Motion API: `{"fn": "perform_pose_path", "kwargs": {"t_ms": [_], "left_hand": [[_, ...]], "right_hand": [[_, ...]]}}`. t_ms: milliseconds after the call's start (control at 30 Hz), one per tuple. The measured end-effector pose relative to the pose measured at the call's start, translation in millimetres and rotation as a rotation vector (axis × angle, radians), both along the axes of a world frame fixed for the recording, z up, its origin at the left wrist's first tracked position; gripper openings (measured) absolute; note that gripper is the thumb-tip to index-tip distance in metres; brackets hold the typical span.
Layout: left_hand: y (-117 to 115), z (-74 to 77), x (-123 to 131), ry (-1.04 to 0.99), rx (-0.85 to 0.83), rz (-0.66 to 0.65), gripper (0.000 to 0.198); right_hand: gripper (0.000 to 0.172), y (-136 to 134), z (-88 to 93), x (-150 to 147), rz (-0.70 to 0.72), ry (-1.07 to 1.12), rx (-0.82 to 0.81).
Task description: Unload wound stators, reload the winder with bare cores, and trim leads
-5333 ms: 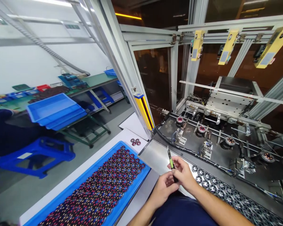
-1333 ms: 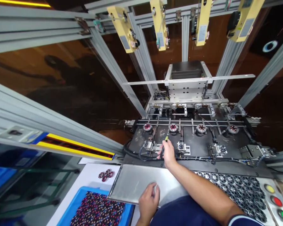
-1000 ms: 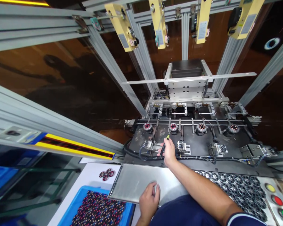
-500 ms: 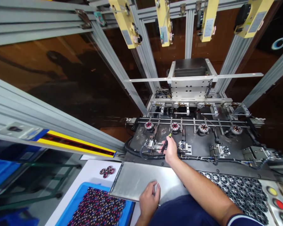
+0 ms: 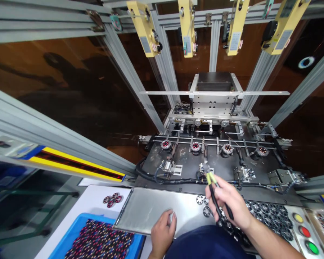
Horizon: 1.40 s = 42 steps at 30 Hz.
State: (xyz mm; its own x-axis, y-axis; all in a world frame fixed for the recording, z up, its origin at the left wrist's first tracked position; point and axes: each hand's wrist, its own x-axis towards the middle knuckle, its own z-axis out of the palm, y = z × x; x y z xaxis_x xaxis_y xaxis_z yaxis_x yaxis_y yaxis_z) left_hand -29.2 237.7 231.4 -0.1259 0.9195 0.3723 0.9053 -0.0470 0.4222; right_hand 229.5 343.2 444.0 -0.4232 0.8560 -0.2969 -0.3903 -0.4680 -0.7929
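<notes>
My right hand (image 5: 230, 205) is closed on black tweezers with green grips (image 5: 212, 184), their tips pointing up towards the machine bed. It hovers above the metal plate (image 5: 148, 210), just over loose round silver parts (image 5: 200, 200). My left hand (image 5: 162, 234) rests on the plate's near edge with curled fingers; what it holds, if anything, I cannot make out. Behind, a black machine bed (image 5: 186, 160) carries a row of round fixtures with red-centred parts (image 5: 195, 146).
A blue tray (image 5: 70, 233) of dark red-and-blue round parts sits at lower left, with a small cluster of the same parts (image 5: 112, 199) on the white table. Rows of silver round parts (image 5: 270, 216) and coloured buttons (image 5: 304, 232) lie right. Aluminium frame posts and yellow units (image 5: 187, 28) hang overhead.
My right hand has pulled back from the machine bed near the second fixture to above the plate, bringing the tweezers with it. The left hand has stayed put.
</notes>
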Motion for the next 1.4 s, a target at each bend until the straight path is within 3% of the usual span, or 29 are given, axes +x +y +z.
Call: {"fn": "perform_pose_path", "kwargs": {"t_ms": [133,233,333,933,1200,1333,1400], "left_hand": [[0.0,-4.0,-1.4,-0.023,0.004,0.008,0.03],[0.4,-5.3,-2.2,-0.023,0.004,0.006,0.033],[0.7,-5.8,-3.1,-0.008,0.007,0.005,0.036],[-1.4,-12.9,-6.7,0.012,-0.011,0.008,0.034],[-3.3,-14.1,-6.5,0.01,-0.017,0.022,0.034],[-4.9,-19.8,-12.8,-0.015,-0.085,0.037,0.032],[-6.0,-23.1,-16.9,-0.027,-0.156,0.037,0.029]], "right_hand": [[0.041,27.2,-45.0,26.5,-0.338,-0.134,-0.137],[0.04,45.9,-70.2,28.0,-0.438,-0.108,-0.175],[0.041,55.7,-78.8,25.5,-0.486,-0.049,-0.18],[0.027,66.0,-82.1,28.4,-0.547,0.051,-0.257],[0.031,71.8,-84.3,27.2,-0.545,0.111,-0.233],[0.036,59.1,-68.4,21.9,-0.467,0.169,-0.194],[0.043,39.3,-51.8,25.8,-0.313,0.2,-0.159]]}}
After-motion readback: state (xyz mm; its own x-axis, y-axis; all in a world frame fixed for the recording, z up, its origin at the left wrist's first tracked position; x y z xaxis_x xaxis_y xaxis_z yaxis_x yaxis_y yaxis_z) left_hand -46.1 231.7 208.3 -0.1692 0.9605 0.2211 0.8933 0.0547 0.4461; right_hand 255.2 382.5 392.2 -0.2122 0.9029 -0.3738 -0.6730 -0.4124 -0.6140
